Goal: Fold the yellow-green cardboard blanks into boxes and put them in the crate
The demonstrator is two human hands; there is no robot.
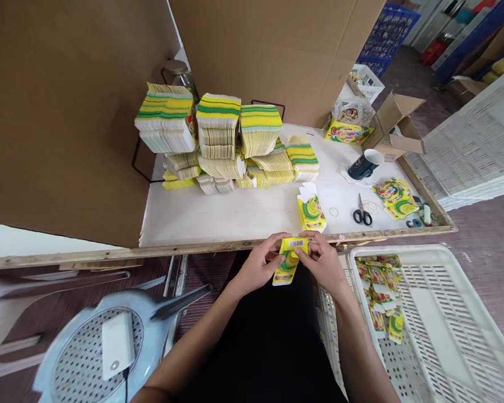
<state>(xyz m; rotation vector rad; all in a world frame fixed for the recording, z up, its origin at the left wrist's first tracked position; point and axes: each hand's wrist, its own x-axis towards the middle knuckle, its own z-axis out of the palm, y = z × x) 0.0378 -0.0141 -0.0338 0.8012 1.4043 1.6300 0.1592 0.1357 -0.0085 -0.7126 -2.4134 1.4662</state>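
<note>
A small yellow and green crayon box [289, 260] with a barcode at its top end is held over my lap, just off the table's front edge. My left hand [262, 263] grips its left side, fingers on the upper edge. On the opposite side, my right hand [320, 260] pinches it, with the thumb lying on the printed face. Just beyond my hands, another crayon box [311, 211] with white flaps lies on the table. Behind it, bundled flat cartons [218, 126] in yellow, green and white stand in stacks.
Scissors [362, 211], a dark mug [365, 164] and loose cartons [397, 198] lie on the table's right. A white plastic basket [449, 313] holding several crayon boxes stands at my right. To my left is a blue-grey stool [96, 341] with a white power bank [117, 344]. Cardboard [273, 50] walls the back.
</note>
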